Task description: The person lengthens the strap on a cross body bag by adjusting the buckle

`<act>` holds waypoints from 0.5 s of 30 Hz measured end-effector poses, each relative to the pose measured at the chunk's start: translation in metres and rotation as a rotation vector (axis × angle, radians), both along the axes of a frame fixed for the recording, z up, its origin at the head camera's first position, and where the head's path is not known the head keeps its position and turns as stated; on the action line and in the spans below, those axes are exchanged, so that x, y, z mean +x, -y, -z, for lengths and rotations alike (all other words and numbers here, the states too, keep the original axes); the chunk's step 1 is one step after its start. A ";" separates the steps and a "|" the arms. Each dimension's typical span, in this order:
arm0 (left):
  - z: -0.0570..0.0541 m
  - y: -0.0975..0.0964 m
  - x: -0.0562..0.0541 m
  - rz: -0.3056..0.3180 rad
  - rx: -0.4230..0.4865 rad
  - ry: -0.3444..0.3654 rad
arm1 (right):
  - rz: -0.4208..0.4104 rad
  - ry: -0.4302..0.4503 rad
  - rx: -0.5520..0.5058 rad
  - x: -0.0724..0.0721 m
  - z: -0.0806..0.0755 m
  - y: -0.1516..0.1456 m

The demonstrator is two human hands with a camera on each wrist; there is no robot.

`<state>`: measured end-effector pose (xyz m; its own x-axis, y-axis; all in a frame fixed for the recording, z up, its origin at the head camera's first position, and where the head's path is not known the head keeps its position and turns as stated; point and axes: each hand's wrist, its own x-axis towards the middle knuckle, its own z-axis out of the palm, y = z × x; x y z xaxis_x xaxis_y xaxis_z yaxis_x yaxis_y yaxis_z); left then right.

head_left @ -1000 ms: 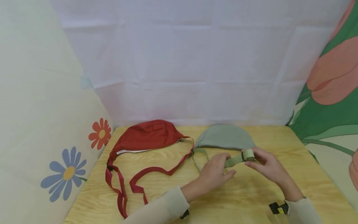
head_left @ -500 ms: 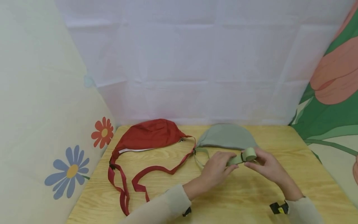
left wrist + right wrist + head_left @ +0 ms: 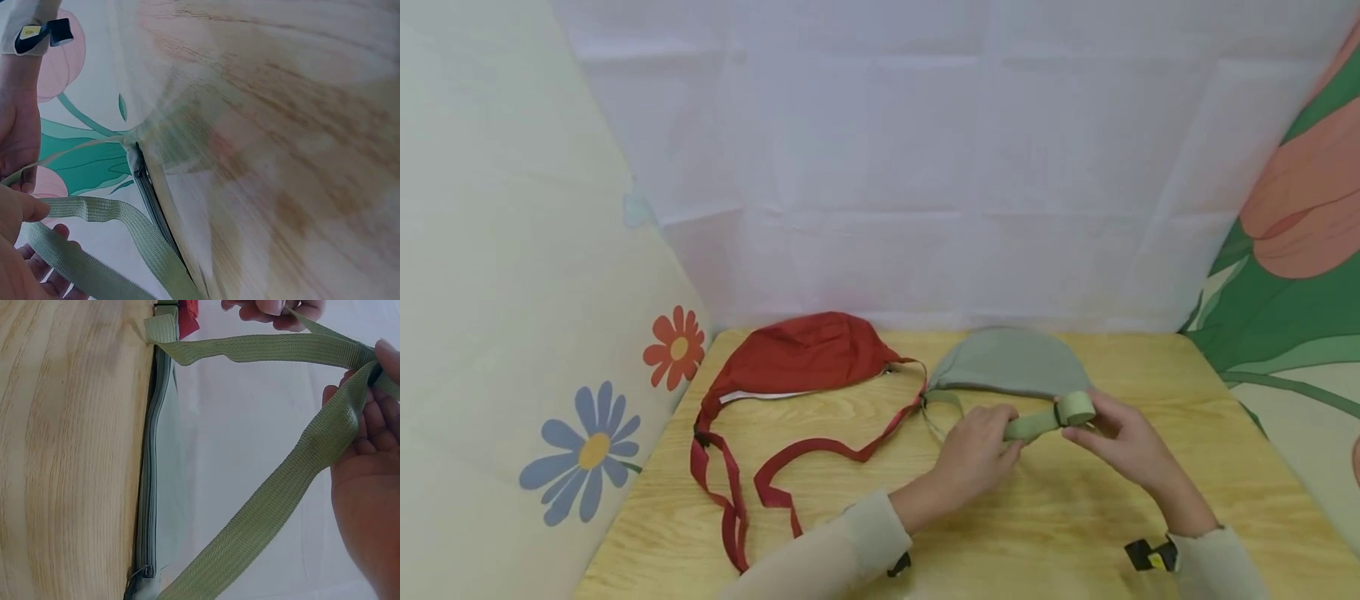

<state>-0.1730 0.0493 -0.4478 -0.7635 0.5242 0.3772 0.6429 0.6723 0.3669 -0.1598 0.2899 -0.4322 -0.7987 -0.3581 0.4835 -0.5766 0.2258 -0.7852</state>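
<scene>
A grey-green waist bag lies at the back of the table, its zipper running along the near edge. My left hand pinches the bag's light green strap between thumb and fingers. A short way to the right, my right hand grips the same strap beside its black slider, where the webbing forms a loop. In the right wrist view, one length of strap slants down from the right hand towards the bag. The strap between the hands is raised above the tabletop.
A red waist bag lies on the left half of the wooden table, its red strap trailing towards the front. A white sheet hangs behind; flowered cloths flank both sides.
The left thumb, apart from the strap a second ago, has closed in towards it. The strap between the hands looks longer now than half a second ago. Both bags stay in place.
</scene>
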 end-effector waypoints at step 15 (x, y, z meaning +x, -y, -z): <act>-0.004 -0.002 0.003 0.053 0.008 -0.021 | 0.001 0.003 0.021 -0.002 0.006 0.006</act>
